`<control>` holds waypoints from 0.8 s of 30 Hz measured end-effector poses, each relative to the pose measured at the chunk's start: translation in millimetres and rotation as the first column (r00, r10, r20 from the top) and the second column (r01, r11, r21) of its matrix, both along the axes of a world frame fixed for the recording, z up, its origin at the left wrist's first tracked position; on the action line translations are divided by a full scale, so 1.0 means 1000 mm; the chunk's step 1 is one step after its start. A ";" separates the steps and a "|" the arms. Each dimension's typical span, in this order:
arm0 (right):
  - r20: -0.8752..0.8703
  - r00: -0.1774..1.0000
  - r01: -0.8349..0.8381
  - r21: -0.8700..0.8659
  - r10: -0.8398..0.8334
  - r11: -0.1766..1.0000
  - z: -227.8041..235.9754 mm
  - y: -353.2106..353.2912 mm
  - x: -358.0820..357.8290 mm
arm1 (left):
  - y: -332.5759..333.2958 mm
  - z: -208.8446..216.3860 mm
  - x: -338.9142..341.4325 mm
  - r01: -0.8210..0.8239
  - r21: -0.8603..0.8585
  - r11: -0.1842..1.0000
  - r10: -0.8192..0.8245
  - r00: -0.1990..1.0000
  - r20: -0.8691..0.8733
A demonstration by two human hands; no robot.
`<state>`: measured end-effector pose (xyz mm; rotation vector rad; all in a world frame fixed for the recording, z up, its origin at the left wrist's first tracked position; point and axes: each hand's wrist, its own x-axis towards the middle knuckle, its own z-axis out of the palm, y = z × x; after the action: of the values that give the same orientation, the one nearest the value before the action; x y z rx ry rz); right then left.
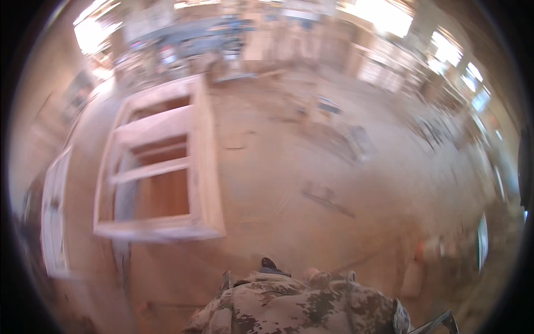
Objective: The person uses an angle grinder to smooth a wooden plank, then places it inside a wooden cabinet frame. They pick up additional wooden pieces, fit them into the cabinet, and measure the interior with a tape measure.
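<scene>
Neither of my hands can be made out in the head view. My camouflage clothing [300,303] fills the lower edge, with a dark shoe tip [268,263] beyond it. A small pale patch beside the shoe is too blurred to name. To the left of me stands a pale wooden cabinet frame [208,161] with crossbars and several openings; brown wood shows inside. No hand is seen touching it. At the lower right edge a dark, angled object [439,323] shows only in part, and I cannot tell what it is.
A pale panel [54,217] stands upright at the far left. Blurred long pieces [328,200] lie on the dusty floor [267,183] ahead. Cluttered benches [189,44] line the back, and stacked pale pieces [384,69] stand at the back right. Bright windows [384,16] are beyond.
</scene>
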<state>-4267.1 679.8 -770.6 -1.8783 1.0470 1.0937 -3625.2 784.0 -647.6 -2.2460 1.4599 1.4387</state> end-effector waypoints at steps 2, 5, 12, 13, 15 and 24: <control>0.005 0.998 -0.062 0.017 0.062 0.998 0.000 -0.035 0.001 | 0.019 0.010 0.000 -0.034 0.030 0.999 0.032 0.997 0.076; 0.091 0.984 0.156 -0.042 -0.151 0.987 0.008 -0.107 0.047 | 0.043 0.020 -0.027 -0.103 -0.213 0.972 0.139 0.978 0.157; 0.479 0.863 0.196 -0.017 -0.164 0.980 0.065 -0.170 0.283 | 0.087 0.007 -0.084 -0.515 -0.113 0.850 0.507 0.857 -0.093; 0.509 0.852 0.153 -0.012 -0.126 0.988 0.076 -0.170 0.316 | 0.101 0.002 -0.085 -0.519 -0.053 0.853 0.511 0.852 -0.113; 0.537 0.843 0.052 -0.025 -0.030 0.998 0.092 -0.171 0.375 | 0.132 -0.012 -0.084 -0.483 -0.050 0.874 0.482 0.875 -0.035; 0.486 0.850 -0.164 -0.123 0.204 0.979 0.113 -0.167 0.529 | 0.291 -0.039 -0.053 -0.859 0.080 0.506 0.860 0.510 0.037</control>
<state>-3738.5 512.5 -657.3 -2.1986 0.6255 0.6108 -3678.0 1074.8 -686.4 -3.0639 0.1066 1.6089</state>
